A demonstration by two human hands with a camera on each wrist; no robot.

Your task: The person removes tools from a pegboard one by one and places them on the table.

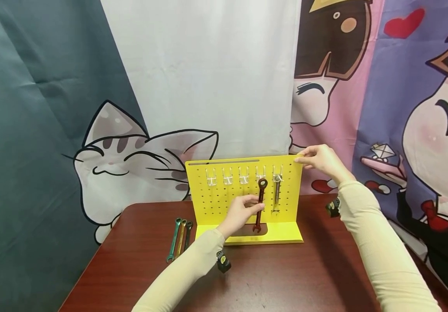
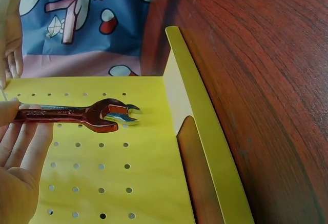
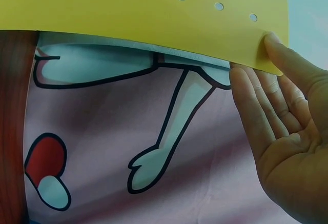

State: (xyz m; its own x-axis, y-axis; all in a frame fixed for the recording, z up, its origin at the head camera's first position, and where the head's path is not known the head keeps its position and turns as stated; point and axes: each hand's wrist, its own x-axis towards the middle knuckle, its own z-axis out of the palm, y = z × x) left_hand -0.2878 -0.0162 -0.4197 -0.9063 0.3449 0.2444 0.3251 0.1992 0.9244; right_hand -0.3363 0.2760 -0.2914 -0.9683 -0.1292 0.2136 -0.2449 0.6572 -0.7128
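My left hand (image 1: 242,212) pinches a dark red combination wrench (image 1: 260,203) between thumb and fingers, its ring end up, in front of the yellow pegboard (image 1: 216,197). The ring end is close to a wire hook in the head view; whether they touch I cannot tell. In the left wrist view the open jaw of the red wrench (image 2: 97,115) overlaps a silver one. That silver wrench (image 1: 277,193) hangs from the rightmost hook. At the board's top right corner, my right hand (image 1: 323,161) grips the edge, thumb in front and fingers behind.
Three wrenches, green (image 1: 174,240), gold (image 1: 181,238) and dark (image 1: 188,234), lie side by side on the brown table (image 1: 271,281) left of the board. Several wire hooks (image 1: 228,177) line its upper part. A printed cloth (image 1: 208,78) hangs behind.
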